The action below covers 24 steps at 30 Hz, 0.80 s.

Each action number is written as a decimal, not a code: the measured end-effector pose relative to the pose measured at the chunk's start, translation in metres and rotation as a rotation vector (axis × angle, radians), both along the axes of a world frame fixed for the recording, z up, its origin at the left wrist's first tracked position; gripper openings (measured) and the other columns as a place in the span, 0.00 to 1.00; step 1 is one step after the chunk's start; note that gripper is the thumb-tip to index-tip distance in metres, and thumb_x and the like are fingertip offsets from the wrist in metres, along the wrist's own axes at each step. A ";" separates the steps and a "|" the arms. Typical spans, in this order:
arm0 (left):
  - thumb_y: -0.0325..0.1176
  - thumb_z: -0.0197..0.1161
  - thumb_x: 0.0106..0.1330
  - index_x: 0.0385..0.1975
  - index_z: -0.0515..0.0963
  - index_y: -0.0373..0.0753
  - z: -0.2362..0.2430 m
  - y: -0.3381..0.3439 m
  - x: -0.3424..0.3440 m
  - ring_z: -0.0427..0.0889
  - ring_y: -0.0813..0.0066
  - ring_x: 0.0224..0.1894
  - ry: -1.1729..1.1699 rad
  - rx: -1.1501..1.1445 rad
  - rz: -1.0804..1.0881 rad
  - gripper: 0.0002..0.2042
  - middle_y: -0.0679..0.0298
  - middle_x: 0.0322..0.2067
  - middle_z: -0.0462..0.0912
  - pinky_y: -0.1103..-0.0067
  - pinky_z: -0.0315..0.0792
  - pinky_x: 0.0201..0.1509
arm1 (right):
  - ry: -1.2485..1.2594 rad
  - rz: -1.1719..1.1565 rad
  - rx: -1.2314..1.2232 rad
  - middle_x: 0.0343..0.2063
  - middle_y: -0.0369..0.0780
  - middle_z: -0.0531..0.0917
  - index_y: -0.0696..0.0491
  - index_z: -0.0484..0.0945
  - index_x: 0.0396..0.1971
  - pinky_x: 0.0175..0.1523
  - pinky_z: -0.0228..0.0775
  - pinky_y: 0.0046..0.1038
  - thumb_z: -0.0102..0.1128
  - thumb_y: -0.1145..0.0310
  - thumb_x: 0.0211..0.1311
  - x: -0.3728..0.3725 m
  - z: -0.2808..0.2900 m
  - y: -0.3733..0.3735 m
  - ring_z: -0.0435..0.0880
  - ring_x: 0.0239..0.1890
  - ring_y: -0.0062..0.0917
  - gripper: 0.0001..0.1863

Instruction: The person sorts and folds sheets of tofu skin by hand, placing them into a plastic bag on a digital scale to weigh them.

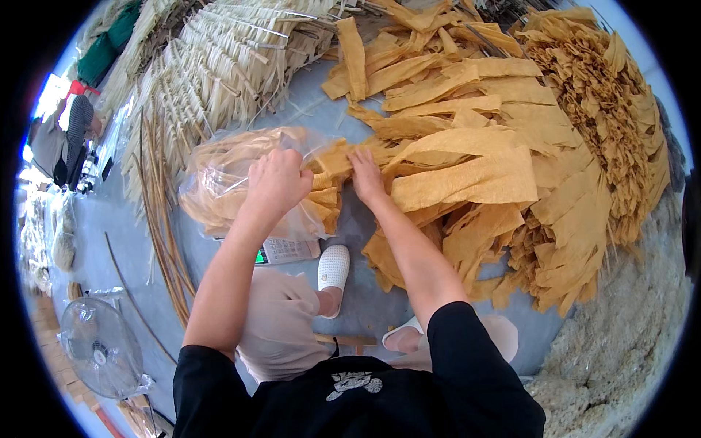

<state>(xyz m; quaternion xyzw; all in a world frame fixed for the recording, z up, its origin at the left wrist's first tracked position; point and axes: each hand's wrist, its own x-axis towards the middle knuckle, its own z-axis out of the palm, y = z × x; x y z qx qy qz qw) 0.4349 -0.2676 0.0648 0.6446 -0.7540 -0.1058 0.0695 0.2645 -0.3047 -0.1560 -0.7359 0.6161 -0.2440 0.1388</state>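
A clear plastic bag, partly filled with yellow crinkled strips, lies in front of me with its mouth toward the right. My left hand is closed in a fist at the bag's mouth, gripping its film; the fingertips are hidden. Yellow strips stick out of the mouth, and the fingers of my right hand hold their right end. Right of that hand, a broad pile of loose yellow strips spreads out. Beneath the bag shows a flat scale with a lit green display.
Pale fibrous bundles with sticks are heaped at the far left, beside long thin rods. A fan stands at the lower left. Smaller yellow pieces pile up at the far right. Another person is at the left edge.
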 end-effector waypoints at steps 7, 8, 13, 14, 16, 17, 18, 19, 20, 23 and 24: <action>0.33 0.52 0.53 0.21 0.75 0.33 -0.012 -0.008 0.010 0.77 0.50 0.29 0.070 -0.123 0.064 0.09 0.48 0.23 0.77 0.61 0.70 0.34 | -0.491 -0.236 -0.191 0.31 0.48 0.75 0.58 0.65 0.44 0.38 0.64 0.32 0.47 0.70 0.61 -0.015 0.085 0.009 0.73 0.34 0.41 0.13; 0.33 0.51 0.54 0.22 0.75 0.34 -0.014 -0.010 0.011 0.77 0.50 0.29 0.081 -0.158 0.071 0.09 0.48 0.23 0.77 0.61 0.70 0.34 | -0.543 -0.295 -0.179 0.32 0.46 0.75 0.59 0.67 0.42 0.38 0.64 0.30 0.46 0.68 0.62 -0.016 0.111 0.014 0.72 0.34 0.40 0.12; 0.36 0.50 0.56 0.25 0.74 0.35 -0.021 -0.016 0.020 0.77 0.50 0.31 0.132 -0.148 0.147 0.11 0.48 0.24 0.77 0.61 0.69 0.35 | -0.875 -0.248 -0.512 0.25 0.42 0.73 0.64 0.65 0.44 0.39 0.64 0.29 0.48 0.68 0.62 -0.039 0.203 0.037 0.73 0.30 0.29 0.16; 0.36 0.50 0.57 0.26 0.74 0.35 -0.021 -0.016 0.022 0.77 0.50 0.31 0.148 -0.142 0.158 0.11 0.48 0.25 0.77 0.61 0.69 0.36 | -0.889 -0.152 -0.297 0.28 0.43 0.75 0.64 0.66 0.45 0.41 0.65 0.29 0.49 0.68 0.61 -0.052 0.212 0.042 0.74 0.33 0.30 0.17; 0.36 0.50 0.55 0.24 0.74 0.36 -0.026 -0.019 0.020 0.77 0.50 0.30 0.193 -0.192 0.176 0.10 0.49 0.23 0.77 0.62 0.69 0.34 | -0.701 -0.014 -0.090 0.33 0.45 0.78 0.62 0.68 0.47 0.43 0.65 0.28 0.52 0.67 0.59 -0.057 0.206 0.046 0.76 0.36 0.32 0.18; 0.36 0.51 0.54 0.23 0.74 0.36 -0.030 -0.021 0.016 0.76 0.50 0.30 0.218 -0.219 0.178 0.10 0.50 0.22 0.77 0.62 0.69 0.33 | -0.510 0.025 -0.099 0.35 0.45 0.78 0.60 0.69 0.48 0.44 0.66 0.28 0.54 0.67 0.58 -0.059 0.179 0.045 0.77 0.37 0.33 0.19; 0.36 0.51 0.53 0.23 0.74 0.36 -0.034 -0.019 0.019 0.76 0.51 0.30 0.226 -0.240 0.197 0.10 0.50 0.23 0.77 0.63 0.69 0.33 | -0.325 0.077 -0.102 0.37 0.45 0.79 0.58 0.70 0.48 0.44 0.66 0.28 0.55 0.67 0.57 -0.054 0.164 0.042 0.78 0.39 0.33 0.19; 0.36 0.51 0.53 0.23 0.74 0.36 -0.039 -0.017 0.023 0.76 0.51 0.30 0.238 -0.260 0.217 0.10 0.50 0.23 0.77 0.63 0.69 0.33 | -0.310 0.128 0.066 0.35 0.42 0.79 0.56 0.71 0.48 0.43 0.66 0.25 0.55 0.67 0.57 -0.042 0.164 0.044 0.77 0.36 0.28 0.19; 0.37 0.52 0.52 0.23 0.74 0.36 -0.039 -0.016 0.022 0.77 0.51 0.30 0.253 -0.276 0.222 0.10 0.50 0.23 0.77 0.63 0.69 0.33 | -0.289 0.163 0.233 0.33 0.40 0.80 0.54 0.72 0.48 0.42 0.66 0.22 0.54 0.67 0.57 -0.028 0.164 0.047 0.76 0.34 0.22 0.18; 0.37 0.53 0.51 0.20 0.75 0.34 -0.026 -0.006 0.018 0.77 0.50 0.30 0.230 -0.163 0.170 0.11 0.50 0.23 0.77 0.63 0.70 0.34 | -0.275 0.294 0.265 0.30 0.47 0.79 0.50 0.76 0.44 0.38 0.68 0.30 0.59 0.65 0.52 0.027 0.163 0.031 0.78 0.32 0.34 0.18; 0.37 0.53 0.50 0.19 0.75 0.34 -0.028 -0.005 0.017 0.77 0.50 0.30 0.223 -0.152 0.148 0.12 0.49 0.23 0.77 0.63 0.70 0.34 | -0.331 0.375 0.248 0.30 0.47 0.79 0.51 0.76 0.42 0.38 0.67 0.31 0.58 0.66 0.52 0.047 0.152 0.017 0.78 0.30 0.34 0.16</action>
